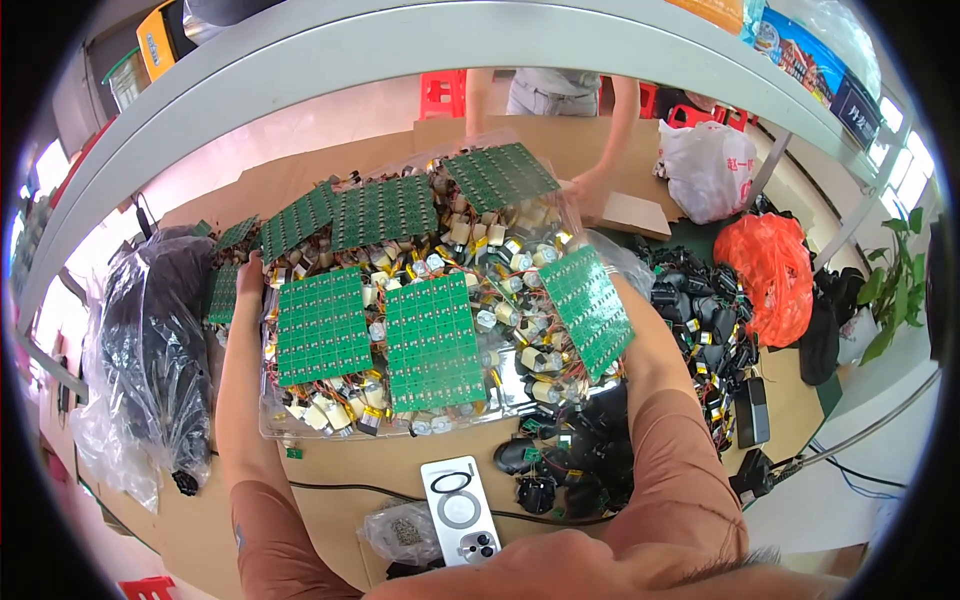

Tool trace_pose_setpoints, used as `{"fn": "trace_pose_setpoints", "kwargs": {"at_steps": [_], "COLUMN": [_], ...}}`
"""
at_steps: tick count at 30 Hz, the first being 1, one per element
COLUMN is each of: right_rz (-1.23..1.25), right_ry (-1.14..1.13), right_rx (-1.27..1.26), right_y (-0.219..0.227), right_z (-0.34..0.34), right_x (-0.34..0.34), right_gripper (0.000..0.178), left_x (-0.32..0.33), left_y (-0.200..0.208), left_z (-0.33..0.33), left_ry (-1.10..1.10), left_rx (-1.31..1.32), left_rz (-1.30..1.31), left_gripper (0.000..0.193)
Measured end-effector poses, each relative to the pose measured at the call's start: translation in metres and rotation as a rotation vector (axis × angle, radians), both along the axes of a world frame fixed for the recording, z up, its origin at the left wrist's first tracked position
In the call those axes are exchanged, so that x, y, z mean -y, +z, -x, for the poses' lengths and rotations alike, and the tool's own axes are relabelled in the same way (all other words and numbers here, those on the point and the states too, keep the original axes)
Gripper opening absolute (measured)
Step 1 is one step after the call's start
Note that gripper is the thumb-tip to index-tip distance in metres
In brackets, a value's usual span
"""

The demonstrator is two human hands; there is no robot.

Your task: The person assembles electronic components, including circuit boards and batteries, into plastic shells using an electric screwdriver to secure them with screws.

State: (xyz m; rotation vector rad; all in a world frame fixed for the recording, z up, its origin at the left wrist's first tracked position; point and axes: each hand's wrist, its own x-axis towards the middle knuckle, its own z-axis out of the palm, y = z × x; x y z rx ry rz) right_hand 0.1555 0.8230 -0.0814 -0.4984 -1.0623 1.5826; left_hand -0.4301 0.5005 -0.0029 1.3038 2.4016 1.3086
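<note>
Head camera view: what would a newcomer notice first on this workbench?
First, the green circuit-board panels spread over a clear bag of small motors and wires at the table's centre, with the person's forearms reaching around both its sides. Next, the bright orange bag at the right, and a white phone lying near the front edge.

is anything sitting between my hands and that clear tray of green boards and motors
Nothing visible does. The left hand is already against the far left edge of the clear tray, and the right hand reaches in on the right side, mostly hidden behind a green circuit board panel that leans there. The forearms flank the tray.
</note>
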Motion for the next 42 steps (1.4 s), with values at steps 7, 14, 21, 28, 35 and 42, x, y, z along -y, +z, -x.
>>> {"fn": "trace_pose_setpoints", "kwargs": {"at_steps": [7,14,21,28,35,42], "right_rz": [-0.091,-0.453,-0.699,-0.544,-0.466,-0.095], "right_ry": [0.01,-0.053,-0.136,-0.071,-0.227,-0.039], "right_rx": [-0.044,-0.019,0.113,0.467,0.732,0.696], "right_y": [0.012,0.009,0.02,0.063,0.141,0.168], "right_z": [0.002,0.006,0.008,0.002,-0.046,-0.059], "right_x": [0.009,0.013,0.026,0.062,0.13,0.125], "right_gripper": [0.011,0.01,0.01,0.023,0.041,0.069], "left_x": [-0.004,-0.012,-0.012,-0.017,0.014,0.103], "left_y": [0.008,-0.002,0.003,-0.041,0.107,0.112], "left_z": [0.0,0.014,0.006,0.04,-0.082,-0.074], "left_ry": [-0.042,-0.028,0.031,-0.285,-0.153,-0.145], "left_rx": [-0.136,-0.102,0.084,-0.013,0.337,-0.114], "left_rz": [0.098,0.162,0.118,0.08,0.18,-0.194], "left_gripper": [0.047,0.045,0.048,0.027,0.036,0.048]}}
